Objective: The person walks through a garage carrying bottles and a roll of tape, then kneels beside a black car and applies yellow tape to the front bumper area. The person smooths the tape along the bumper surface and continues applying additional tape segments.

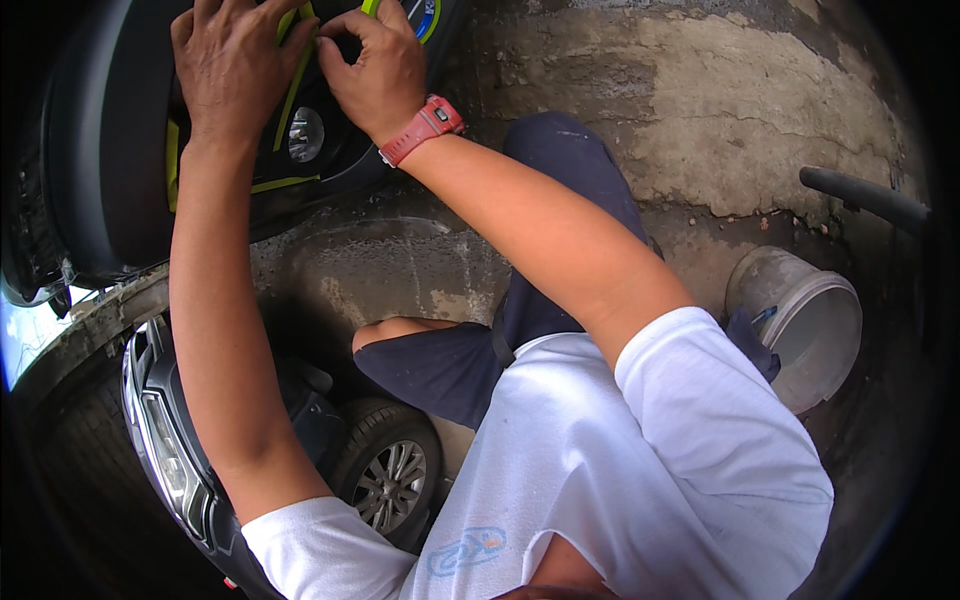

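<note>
At the top, both my hands are against a black car bumper [110, 130] lined with strips of yellow-green tape [290, 100]. My left hand [235, 70] lies over it with fingertips near the upper edge, thumb and forefinger closed on a tape strip. My right hand [378, 75], wearing a red watch [432, 125] on its wrist, is closed, with thumb and forefinger bent toward the left thumb. Beyond its fingers shows a tape roll [430, 18] with a coloured core, partly cut off. Below and between the hands sits a round fog light [306, 134].
Behind me on the left stands a dark car [205, 500] with a headlight and a spoked wheel [392, 482]. To the right, a whitish bucket [800, 325] lies tilted with a dark cloth [752, 345] at it. A dark pipe [865, 198] juts in over the stained concrete [740, 110].
</note>
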A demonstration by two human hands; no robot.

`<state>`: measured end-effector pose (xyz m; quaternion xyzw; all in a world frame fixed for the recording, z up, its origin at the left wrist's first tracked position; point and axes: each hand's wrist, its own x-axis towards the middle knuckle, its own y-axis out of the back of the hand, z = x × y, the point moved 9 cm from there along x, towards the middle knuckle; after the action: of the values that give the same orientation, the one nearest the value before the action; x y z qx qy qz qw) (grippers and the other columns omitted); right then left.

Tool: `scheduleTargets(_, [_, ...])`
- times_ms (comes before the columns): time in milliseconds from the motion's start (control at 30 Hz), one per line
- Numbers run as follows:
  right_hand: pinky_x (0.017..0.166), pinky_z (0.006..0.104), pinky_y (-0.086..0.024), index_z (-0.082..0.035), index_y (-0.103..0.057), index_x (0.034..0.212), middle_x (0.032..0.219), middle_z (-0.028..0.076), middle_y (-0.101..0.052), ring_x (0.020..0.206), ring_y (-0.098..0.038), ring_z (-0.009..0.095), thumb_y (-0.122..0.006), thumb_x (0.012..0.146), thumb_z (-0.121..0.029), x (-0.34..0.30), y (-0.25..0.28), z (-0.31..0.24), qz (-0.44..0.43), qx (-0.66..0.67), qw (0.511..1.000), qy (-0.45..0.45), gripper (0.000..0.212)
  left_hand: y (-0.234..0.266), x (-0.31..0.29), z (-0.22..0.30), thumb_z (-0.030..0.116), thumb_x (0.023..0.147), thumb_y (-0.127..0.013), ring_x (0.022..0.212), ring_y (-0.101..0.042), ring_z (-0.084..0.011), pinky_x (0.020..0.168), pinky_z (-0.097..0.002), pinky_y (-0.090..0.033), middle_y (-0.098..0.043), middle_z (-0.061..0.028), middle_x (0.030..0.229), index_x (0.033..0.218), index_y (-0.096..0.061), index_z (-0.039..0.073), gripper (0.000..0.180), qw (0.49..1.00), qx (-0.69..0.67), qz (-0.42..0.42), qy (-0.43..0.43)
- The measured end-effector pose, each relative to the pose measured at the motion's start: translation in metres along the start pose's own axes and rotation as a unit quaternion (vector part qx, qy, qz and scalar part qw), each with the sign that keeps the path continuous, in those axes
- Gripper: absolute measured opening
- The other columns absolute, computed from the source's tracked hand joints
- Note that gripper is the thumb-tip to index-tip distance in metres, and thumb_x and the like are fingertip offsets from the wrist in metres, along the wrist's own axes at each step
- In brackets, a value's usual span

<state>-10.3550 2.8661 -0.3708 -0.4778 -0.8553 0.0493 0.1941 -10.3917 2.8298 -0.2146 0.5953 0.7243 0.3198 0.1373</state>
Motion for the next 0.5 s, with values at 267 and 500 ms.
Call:
scheduleTargets(267, [0.076,0.0474,-0.056,-0.005,-0.081,0.089,0.097,0.018,-0.066,0.085,-0.069,0.038,-0.084,0.086,-0.014,-0.013,-0.010,0.005,0.032,0.046,0.987,-0.153,0.010,-0.004,0.000,-0.001,0.046,0.090,-0.088,0.120,-0.070,-0.0212,0.097,-0.0460,-0.055,-0.073,0.0099,0.121,0.117,-0.085,0.035,0.029,1.000,0.002,-0.010,0.007])
scheduleTargets(500, [0.087,0.0504,-0.057,-0.005,-0.086,0.110,0.107,0.021,-0.067,0.098,-0.071,0.041,-0.078,0.093,-0.016,-0.031,-0.005,-0.013,-0.134,0.010,0.988,-0.073,0.022,-0.003,-0.006,0.002,0.046,0.089,-0.089,0.124,-0.069,-0.0198,0.100,-0.0447,-0.053,-0.072,0.0106,0.124,0.125,-0.084,0.038,0.037,1.000,0.007,-0.010,0.018])
